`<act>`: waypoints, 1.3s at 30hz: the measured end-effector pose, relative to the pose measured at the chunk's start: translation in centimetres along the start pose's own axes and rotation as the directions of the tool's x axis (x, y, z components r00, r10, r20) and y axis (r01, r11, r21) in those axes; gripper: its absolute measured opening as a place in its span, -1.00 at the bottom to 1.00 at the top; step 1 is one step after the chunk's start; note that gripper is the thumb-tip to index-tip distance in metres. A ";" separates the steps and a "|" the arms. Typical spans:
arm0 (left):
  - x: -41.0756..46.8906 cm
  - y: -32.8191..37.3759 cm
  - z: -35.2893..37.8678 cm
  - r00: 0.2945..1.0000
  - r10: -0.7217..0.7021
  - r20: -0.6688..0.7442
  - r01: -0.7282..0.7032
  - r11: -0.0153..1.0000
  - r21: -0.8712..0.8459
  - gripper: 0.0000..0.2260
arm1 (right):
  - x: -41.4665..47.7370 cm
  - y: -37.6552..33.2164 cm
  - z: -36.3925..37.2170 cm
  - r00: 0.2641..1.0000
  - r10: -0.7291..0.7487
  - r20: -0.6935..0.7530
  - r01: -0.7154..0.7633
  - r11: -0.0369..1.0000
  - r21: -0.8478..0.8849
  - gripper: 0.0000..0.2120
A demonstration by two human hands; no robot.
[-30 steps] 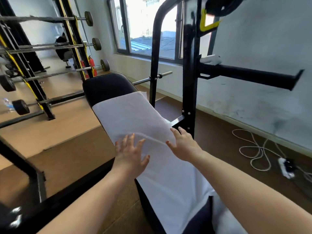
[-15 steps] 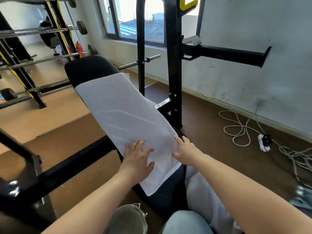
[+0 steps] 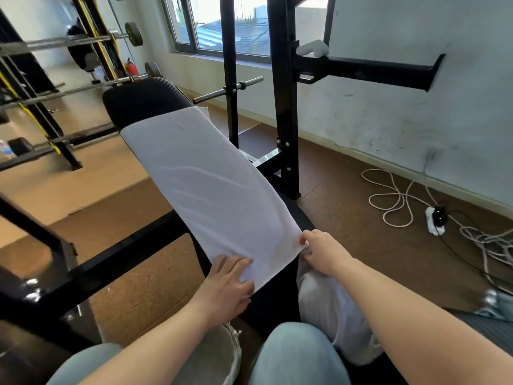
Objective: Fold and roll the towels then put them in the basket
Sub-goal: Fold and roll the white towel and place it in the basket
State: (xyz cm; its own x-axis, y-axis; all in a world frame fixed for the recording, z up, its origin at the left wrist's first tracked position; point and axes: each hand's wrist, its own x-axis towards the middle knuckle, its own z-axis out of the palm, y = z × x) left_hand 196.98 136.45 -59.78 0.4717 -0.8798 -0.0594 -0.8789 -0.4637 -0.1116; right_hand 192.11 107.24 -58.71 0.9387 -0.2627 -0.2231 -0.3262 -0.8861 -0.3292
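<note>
The long white terry towel lies flat along the black padded bench, extending away from both hands. The left hand presses spread fingers on the corner beneath it. The right hand pinches the adjacent corner.

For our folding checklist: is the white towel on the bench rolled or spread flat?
Spread flat: the towel lies unrolled along the bench.

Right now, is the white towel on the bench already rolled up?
No, the towel lies spread flat along the bench, with the left hand and right hand at its near end.
</note>
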 end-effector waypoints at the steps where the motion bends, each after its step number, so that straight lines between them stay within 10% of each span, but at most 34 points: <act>1: -0.1 0.0 0.3 0.997 0.015 -0.071 -0.014 1.000 0.004 -0.88 | 0.1 -0.1 0.0 0.999 0.016 -0.033 -0.015 0.999 0.034 -0.75; 10: 0.7 -0.1 -1.2 0.965 -0.133 -0.226 0.079 0.969 -0.232 -0.89 | 1.2 -0.4 -2.8 0.884 0.074 -0.462 0.054 0.965 0.256 -0.77; 14: 0.1 -0.2 -1.4 0.972 -0.131 -0.196 0.072 0.957 -0.281 -0.66 | 1.1 0.4 -3.3 0.853 0.034 -0.520 0.056 0.986 0.156 -0.75; 21: 0.0 -0.2 -1.8 0.973 -0.132 -0.189 0.070 0.951 -0.300 -0.87 | 0.3 -0.8 -4.6 0.894 0.138 -0.426 0.177 0.765 0.619 -0.65; 27: -0.2 0.1 -1.7 0.977 -0.164 -0.138 0.114 0.944 -0.310 -0.90 | 0.9 3.3 -2.6 0.772 -0.272 -0.574 0.220 0.962 -0.161 -0.54; 34: 0.5 1.1 -2.2 0.979 -0.197 -0.042 0.187 0.966 -0.179 -0.71 | -0.2 4.3 -2.2 0.997 -0.059 -0.052 0.041 0.956 -0.290 -0.32; 39: 0.0 1.7 -1.8 0.973 -0.225 -0.043 0.219 0.968 -0.124 -0.79 | 0.6 3.9 -1.0 0.966 0.149 0.209 -0.139 0.988 -0.060 -0.26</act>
State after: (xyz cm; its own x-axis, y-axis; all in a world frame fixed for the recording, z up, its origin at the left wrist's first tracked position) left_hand 195.30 135.49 -58.18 0.6541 -0.7564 0.0103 -0.7564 -0.6541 0.0018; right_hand 191.53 103.22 -59.20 0.8355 -0.3056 -0.4567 -0.4463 -0.8622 -0.2394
